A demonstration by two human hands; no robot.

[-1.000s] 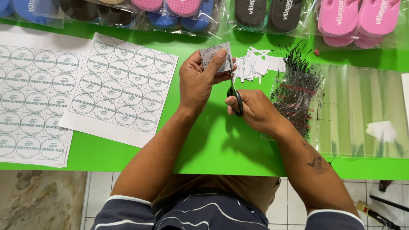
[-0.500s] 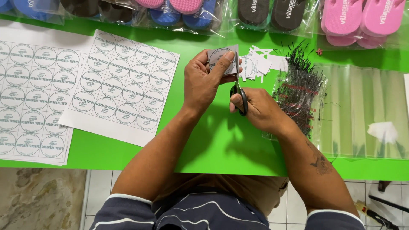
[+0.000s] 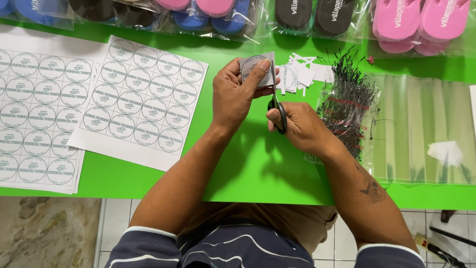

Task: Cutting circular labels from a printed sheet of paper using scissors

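Head view: left hand (image 3: 237, 97) pinches a round label (image 3: 256, 73), right hand (image 3: 300, 128) grips scissors (image 3: 275, 101) cutting its edge above bare green table (image 3: 258, 164).

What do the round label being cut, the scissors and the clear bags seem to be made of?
The round label in the left hand looks like thin matte white paper, printed, with cut edges. The scissors in the right hand show grey, metal-looking blades and black, probably plastic, handles. The clear bags look like glossy thin plastic film, see-through with glare streaks.

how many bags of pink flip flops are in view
2: one bag of pink flip flops at the table's far right, another bag with pink pairs over blue ones at top centre; both are cropped by the frame edge.
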